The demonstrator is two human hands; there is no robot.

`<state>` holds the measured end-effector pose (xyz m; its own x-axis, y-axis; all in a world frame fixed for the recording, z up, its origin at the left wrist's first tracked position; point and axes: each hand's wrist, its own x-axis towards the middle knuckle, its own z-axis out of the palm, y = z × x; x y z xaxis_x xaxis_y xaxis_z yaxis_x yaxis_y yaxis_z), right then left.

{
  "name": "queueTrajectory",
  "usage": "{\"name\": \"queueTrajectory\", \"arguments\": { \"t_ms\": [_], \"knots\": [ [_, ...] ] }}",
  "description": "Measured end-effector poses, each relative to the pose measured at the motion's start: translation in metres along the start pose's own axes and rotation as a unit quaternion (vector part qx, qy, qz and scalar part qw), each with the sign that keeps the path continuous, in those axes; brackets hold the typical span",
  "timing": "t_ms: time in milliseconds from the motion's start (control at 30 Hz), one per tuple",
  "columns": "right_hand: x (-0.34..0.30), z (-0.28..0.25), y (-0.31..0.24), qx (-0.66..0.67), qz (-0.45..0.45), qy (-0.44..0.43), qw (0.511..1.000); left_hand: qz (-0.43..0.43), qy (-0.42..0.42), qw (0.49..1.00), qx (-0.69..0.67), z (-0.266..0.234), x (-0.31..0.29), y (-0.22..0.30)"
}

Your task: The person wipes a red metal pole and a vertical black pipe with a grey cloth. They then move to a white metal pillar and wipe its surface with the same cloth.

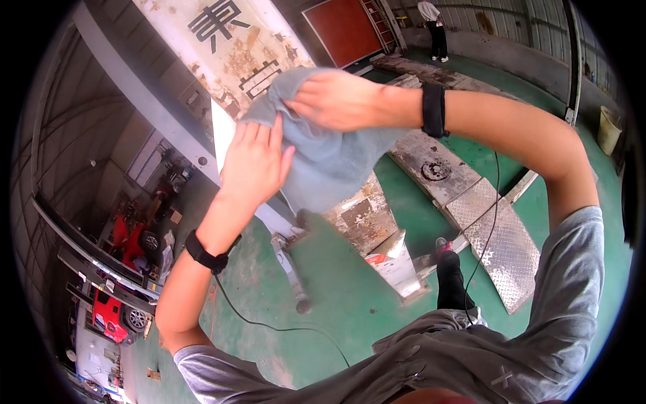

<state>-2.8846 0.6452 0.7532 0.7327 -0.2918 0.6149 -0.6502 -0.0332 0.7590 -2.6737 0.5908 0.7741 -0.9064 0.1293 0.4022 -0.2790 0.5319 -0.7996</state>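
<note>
A blue-grey cloth (336, 168) hangs bunched between my two raised hands, over a worn white post (269, 34) with dark painted characters and rust stains. My left hand (252, 161) has its fingers bent over the cloth's left edge, with the thumb toward the right. My right hand (340, 101) is closed on the upper part of the cloth, somewhat smeared by motion. The cloth's lower part hangs loose and blurred. It hides the middle of the post, and whether it touches the post I cannot tell. Each wrist wears a black band with a thin cable.
A metal ramp with tread plate (498, 239) lies on the green floor (323, 337) at right. A grey beam (141, 81) slants at left, with red vehicles (111, 316) beyond it. Another person (434, 27) stands far back; a pale bucket (609, 129) is at far right.
</note>
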Motion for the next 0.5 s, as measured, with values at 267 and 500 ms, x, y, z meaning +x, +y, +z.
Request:
{"name": "queueTrajectory", "arguments": {
  "t_ms": [267,500],
  "knots": [
    [-0.045,0.014,-0.042,0.171,-0.223,-0.051,0.958,0.192,-0.034,0.974,-0.117,0.043,-0.04,0.048],
    [0.076,-0.034,0.103,0.085,-0.109,0.045,0.989,-0.054,0.156,0.986,0.0,-0.049,0.072,-0.103]
  ]
}}
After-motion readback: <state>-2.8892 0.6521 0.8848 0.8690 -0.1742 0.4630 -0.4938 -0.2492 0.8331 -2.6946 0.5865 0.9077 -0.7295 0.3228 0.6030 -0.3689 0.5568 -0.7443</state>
